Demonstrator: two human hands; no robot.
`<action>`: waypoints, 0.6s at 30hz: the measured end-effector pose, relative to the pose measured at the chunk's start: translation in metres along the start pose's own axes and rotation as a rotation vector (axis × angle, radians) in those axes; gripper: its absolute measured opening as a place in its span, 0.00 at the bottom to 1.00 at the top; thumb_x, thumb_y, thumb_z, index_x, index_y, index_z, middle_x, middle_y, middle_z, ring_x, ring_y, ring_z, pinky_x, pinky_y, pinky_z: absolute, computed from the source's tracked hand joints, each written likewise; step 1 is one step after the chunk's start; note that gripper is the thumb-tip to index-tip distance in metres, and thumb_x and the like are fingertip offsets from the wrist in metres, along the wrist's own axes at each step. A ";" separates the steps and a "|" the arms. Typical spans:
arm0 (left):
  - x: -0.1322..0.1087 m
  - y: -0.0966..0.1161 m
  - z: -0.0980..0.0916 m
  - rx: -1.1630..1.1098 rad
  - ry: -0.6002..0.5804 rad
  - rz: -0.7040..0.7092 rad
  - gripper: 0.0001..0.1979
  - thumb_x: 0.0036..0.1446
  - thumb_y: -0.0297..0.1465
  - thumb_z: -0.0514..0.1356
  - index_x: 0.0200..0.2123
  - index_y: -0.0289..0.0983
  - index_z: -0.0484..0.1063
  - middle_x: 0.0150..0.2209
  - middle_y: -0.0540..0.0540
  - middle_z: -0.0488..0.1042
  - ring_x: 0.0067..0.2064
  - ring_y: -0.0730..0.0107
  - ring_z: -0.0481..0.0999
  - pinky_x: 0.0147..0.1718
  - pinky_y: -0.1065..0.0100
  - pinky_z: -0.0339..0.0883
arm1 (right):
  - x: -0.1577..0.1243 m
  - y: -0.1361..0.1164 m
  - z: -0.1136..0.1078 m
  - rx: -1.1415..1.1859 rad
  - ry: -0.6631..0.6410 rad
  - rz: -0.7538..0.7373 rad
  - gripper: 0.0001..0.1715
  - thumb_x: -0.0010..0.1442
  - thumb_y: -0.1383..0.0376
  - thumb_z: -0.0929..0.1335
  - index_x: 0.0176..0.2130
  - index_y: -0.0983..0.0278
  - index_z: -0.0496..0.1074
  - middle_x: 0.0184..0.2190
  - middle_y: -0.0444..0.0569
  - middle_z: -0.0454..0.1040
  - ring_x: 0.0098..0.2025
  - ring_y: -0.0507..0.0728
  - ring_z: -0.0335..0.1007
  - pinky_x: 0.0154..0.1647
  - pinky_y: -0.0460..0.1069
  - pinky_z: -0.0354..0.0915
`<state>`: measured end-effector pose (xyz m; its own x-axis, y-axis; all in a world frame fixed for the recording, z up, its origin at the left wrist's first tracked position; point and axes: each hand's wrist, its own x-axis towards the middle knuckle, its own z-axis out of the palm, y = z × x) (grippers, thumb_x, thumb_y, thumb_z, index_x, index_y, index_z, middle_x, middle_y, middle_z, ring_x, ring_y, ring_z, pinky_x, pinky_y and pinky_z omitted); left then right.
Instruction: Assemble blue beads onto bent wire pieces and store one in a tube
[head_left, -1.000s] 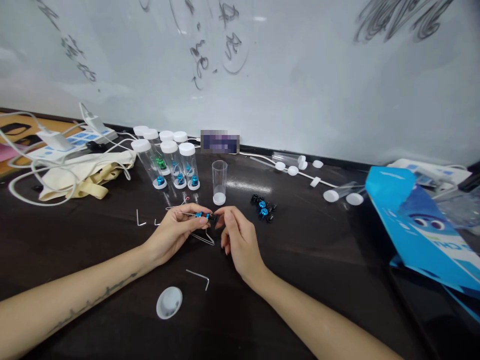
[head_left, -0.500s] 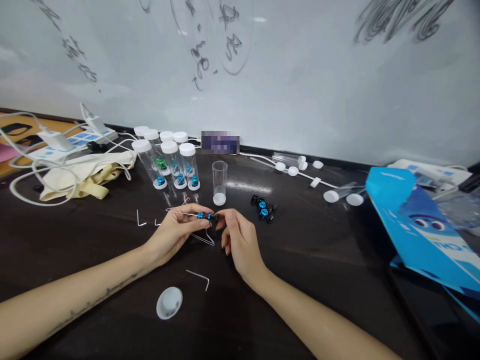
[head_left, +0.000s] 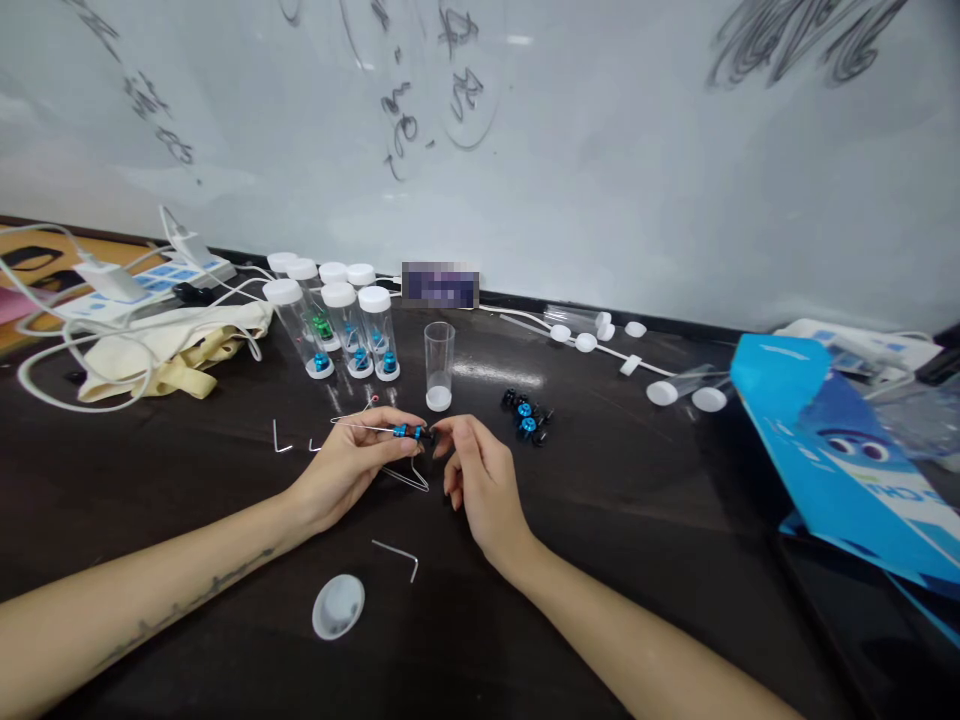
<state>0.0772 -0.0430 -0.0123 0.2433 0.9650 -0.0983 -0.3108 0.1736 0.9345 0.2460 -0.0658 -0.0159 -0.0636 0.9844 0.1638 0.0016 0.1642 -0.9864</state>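
A small blue-and-black cylindrical part point(head_left: 408, 432) with a thin metal wire running from its left end is pinched between the fingers and thumb of my left hand point(head_left: 361, 458). At its black right end are the curled fingertips of my right hand point(head_left: 480, 478), closed on that end. Below my left hand lies a bent wire piece point(head_left: 409, 480) on the table. Beyond both hands an open clear tube point(head_left: 439, 355) stands upright on its white base. To the right sits a pile of small black and blue parts point(head_left: 528, 422).
Several white-capped clear tubes point(head_left: 358, 330) holding blue or green parts stand at back left. Hex keys point(head_left: 397, 550) and a small white dish point(head_left: 339, 606) lie nearby. A blue bag point(head_left: 832, 440) is at right. Loose tubes and caps point(head_left: 586, 342) lie along the whiteboard point(head_left: 600, 170).
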 end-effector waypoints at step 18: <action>0.001 0.001 0.001 -0.033 0.004 0.004 0.11 0.46 0.24 0.71 0.36 0.35 0.81 0.31 0.47 0.83 0.33 0.76 0.80 0.37 0.80 0.71 | 0.000 -0.002 0.000 0.006 -0.003 0.001 0.20 0.70 0.54 0.58 0.44 0.62 0.72 0.30 0.42 0.68 0.17 0.44 0.59 0.14 0.41 0.54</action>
<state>0.0785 -0.0423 -0.0112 0.2382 0.9665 -0.0956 -0.3423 0.1756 0.9230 0.2463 -0.0659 -0.0143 -0.0668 0.9844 0.1625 -0.0043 0.1626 -0.9867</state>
